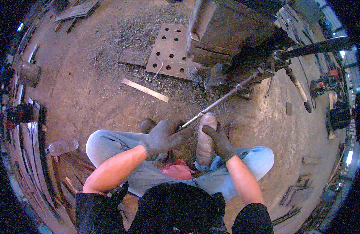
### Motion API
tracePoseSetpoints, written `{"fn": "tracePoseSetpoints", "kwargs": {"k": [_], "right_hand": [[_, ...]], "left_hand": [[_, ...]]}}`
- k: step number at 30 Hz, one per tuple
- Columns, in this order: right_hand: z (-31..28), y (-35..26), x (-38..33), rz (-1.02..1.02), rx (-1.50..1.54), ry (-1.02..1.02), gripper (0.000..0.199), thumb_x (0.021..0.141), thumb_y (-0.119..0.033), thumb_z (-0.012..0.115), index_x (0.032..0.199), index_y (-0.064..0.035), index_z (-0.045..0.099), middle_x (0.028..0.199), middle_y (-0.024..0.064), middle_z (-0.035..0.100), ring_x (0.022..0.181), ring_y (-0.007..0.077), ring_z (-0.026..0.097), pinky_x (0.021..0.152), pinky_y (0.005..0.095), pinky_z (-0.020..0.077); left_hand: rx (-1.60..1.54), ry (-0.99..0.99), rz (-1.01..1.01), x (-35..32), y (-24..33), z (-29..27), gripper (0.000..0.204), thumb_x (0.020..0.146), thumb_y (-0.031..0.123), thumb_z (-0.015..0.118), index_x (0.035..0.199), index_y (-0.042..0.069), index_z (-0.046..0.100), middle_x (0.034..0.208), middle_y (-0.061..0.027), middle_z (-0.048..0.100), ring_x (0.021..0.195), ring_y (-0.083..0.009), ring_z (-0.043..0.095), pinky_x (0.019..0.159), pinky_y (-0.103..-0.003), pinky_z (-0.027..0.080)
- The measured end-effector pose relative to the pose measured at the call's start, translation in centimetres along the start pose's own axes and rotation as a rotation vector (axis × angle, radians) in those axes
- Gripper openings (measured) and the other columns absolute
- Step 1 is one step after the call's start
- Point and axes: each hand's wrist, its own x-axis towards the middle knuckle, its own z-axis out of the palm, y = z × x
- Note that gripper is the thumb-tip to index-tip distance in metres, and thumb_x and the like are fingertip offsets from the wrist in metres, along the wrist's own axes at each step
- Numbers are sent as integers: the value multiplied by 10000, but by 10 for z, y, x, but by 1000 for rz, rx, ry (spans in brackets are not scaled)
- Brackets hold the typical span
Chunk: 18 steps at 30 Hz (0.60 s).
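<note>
My left hand, in a dark grey glove, is closed round the near end of a long metal rod. The rod slants up and right to a machine's dark joint. In the same kind of glove, my right hand grips the right side of a long, rounded grey-brown thing, its thumb over the top. What kind of thing this is, I cannot tell. Blue cloth lies at its near end, and a red cloth rests between my legs. Both hands are between my bent knees.
A big metal machine housing stands ahead beside a perforated steel plate. Metal shavings cover the ground around it. A flat wooden strip lies nearer. To the left is a clear plastic bottle; a dark-tipped handle hangs at right.
</note>
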Motion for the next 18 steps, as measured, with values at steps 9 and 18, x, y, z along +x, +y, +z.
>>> {"fn": "tracePoseSetpoints", "kwargs": {"k": [9, 18], "right_hand": [[-1, -3, 2, 77, 133, -62, 630, 881, -316, 716, 1388, -31, 474, 1292, 113, 582, 1156, 232, 586, 985, 364, 493], [-13, 41, 27, 15, -257, -59, 672, 939, -501, 628, 1363, 10, 520, 1323, 153, 583, 1218, 274, 559, 1040, 369, 433]], "left_hand": [[71, -16, -21, 3, 16, -5, 427, 960, 401, 575, 1092, 4, 656, 951, -247, 693, 909, -382, 690, 785, -462, 511], [13, 57, 2, 7, -4, 10, 404, 946, 374, 605, 1018, -20, 660, 835, -227, 683, 765, -285, 668, 718, -436, 509]]}}
